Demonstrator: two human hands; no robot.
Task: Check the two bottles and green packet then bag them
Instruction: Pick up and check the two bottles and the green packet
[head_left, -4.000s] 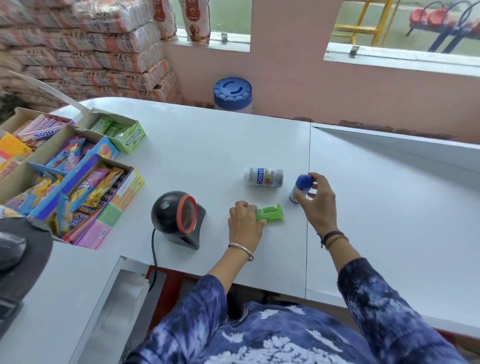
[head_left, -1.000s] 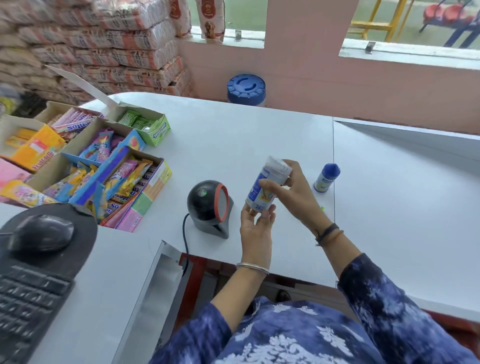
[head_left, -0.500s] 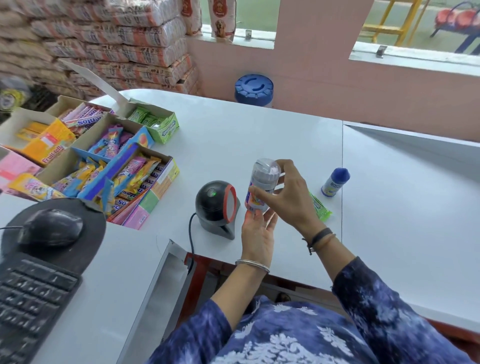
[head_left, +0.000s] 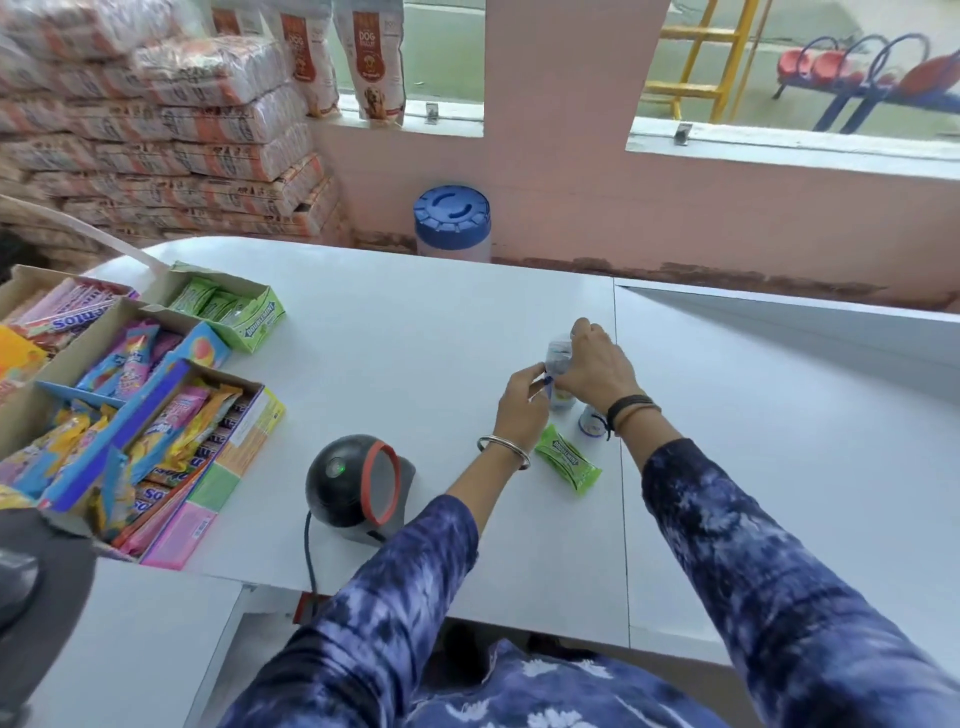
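Observation:
The white bottle (head_left: 559, 358) with a clear cap stands on the white counter (head_left: 415, 338). My right hand (head_left: 595, 366) is closed around its top from the right. My left hand (head_left: 522, 402) pinches its lower label from the left. The small bottle (head_left: 588, 425) stands just behind my right wrist, which hides its blue cap. The green packet (head_left: 567, 458) lies flat on the counter below both hands, near my left wrist and touching nothing else.
A black barcode scanner (head_left: 358, 483) with a red ring stands at the front left of my hands. Open candy boxes (head_left: 140, 395) fill the counter's left side. A blue-lidded jar (head_left: 452, 221) stands beyond the far edge. No bag is in view.
Both hands have carried the white bottle away from the scanner, farther out and to the right, and it now stands on the counter by the small bottle.

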